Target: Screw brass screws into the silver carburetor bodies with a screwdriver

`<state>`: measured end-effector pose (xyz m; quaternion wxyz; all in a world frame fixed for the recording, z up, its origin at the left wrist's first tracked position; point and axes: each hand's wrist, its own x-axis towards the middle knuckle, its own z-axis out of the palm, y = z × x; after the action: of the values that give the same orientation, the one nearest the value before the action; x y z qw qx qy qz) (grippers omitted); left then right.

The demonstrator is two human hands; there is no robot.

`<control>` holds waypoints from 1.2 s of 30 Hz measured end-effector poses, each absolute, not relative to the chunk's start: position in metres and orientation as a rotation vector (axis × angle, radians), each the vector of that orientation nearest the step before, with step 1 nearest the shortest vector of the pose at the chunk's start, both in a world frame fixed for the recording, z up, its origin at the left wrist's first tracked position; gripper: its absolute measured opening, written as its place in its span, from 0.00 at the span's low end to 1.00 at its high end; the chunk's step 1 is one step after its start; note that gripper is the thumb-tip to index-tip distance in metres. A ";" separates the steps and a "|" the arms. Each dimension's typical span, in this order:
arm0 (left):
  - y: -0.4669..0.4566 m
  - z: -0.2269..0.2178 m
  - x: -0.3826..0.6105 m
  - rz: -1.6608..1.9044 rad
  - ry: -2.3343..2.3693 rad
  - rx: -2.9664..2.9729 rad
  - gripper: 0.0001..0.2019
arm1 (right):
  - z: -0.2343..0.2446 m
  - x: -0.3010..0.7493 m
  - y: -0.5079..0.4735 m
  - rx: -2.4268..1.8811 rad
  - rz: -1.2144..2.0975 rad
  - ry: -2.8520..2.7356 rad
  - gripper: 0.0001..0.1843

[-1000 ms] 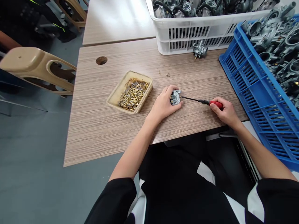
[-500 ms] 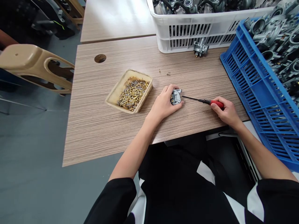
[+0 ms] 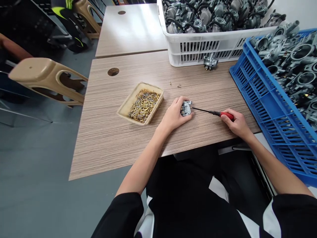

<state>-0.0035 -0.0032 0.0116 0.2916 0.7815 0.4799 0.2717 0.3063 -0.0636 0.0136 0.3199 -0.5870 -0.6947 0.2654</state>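
Left hand pinches metal part, right hand grips screwdriver; off-axis push could make it slip and scar the part.

Short black sleeves adjoin bright white fabric panels.

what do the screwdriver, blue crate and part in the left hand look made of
Screwdriver: slim dark shaft, likely steel; red grip, probably plastic. Part: dull grey, probably cast metal. Blue crate: even colour, slotted walls, so likely moulded plastic.
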 end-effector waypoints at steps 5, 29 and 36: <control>-0.002 0.011 -0.004 0.741 1.255 2.080 0.23 | 0.012 0.308 -0.064 -1.504 0.697 -1.835 0.23; -0.003 0.015 -0.006 0.709 1.211 2.145 0.21 | 0.010 0.313 -0.063 -1.475 0.819 -1.774 0.22; -0.002 0.012 -0.006 0.742 1.194 2.134 0.21 | 0.010 0.312 -0.062 -1.477 0.778 -1.801 0.26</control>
<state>-0.0062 -0.0020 0.0116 0.2887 0.7995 0.4473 0.2781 0.3119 -0.0625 0.0099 0.3363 -0.5665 -0.6907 0.2982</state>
